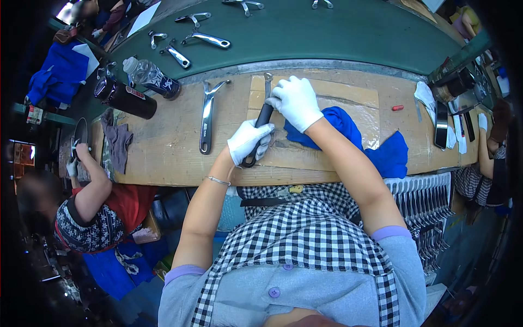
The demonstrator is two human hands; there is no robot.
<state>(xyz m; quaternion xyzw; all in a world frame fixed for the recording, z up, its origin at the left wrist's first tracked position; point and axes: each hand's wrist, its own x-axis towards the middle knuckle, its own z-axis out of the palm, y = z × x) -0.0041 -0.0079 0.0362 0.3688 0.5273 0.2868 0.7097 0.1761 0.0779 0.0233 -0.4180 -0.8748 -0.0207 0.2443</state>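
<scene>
My left hand (pixel 248 143), in a white glove, is wrapped round the lower part of a black handle (pixel 265 113) with a metal end. The handle stands slantwise over the bench, its metal tip pointing away from me. My right hand (pixel 297 102), also gloved in white, closes its fingers on the handle near the metal neck. Whether those fingers hold anything else is hidden. To the left lies a shiny metal handle (pixel 207 117) with a forked end and a slot at its near end. Crumpled blue cloth (pixel 340 126) lies beneath and beside my right forearm.
Flattened cardboard (pixel 348 95) covers part of the bench. Left are a dark flask (pixel 125 98), a clear bottle (pixel 155 79) and a grey cloth (pixel 115 141). A green belt (pixel 305 32) carries several metal handles. Right: a phone (pixel 441 131) and a rack of handles (pixel 422 204). Co-workers sit both sides.
</scene>
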